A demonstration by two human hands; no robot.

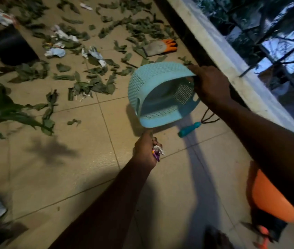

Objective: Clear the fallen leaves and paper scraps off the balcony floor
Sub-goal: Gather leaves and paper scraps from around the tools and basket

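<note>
Tipping the basket [160,97] so its mouth faces the left hand [145,150] looks the sound way to do this step. The crumpled scrap [157,151] clenched in that hand sits just beneath the basket's near rim, so I judge a short lift and a release over the opening would drop it in. The right hand [210,83], which grips the far rim with curled fingers, should level the basket first so nothing slides back out. The basket is pale blue plastic, rounded, thin-walled and pierced all over with small holes, so fine bits may sift through. The scrap is creased paper, white and purple. Most of the work lies farther off: dark green leaves [96,85], limp and curled, lie thick across the far half of the tiled floor [70,177], with white paper scraps [94,54] wadded among them. A grey glove [160,47] with orange fingertips lies far right by the ledge, and a small rake [191,129] with a teal handle lies on the tiles below the basket.
</note>
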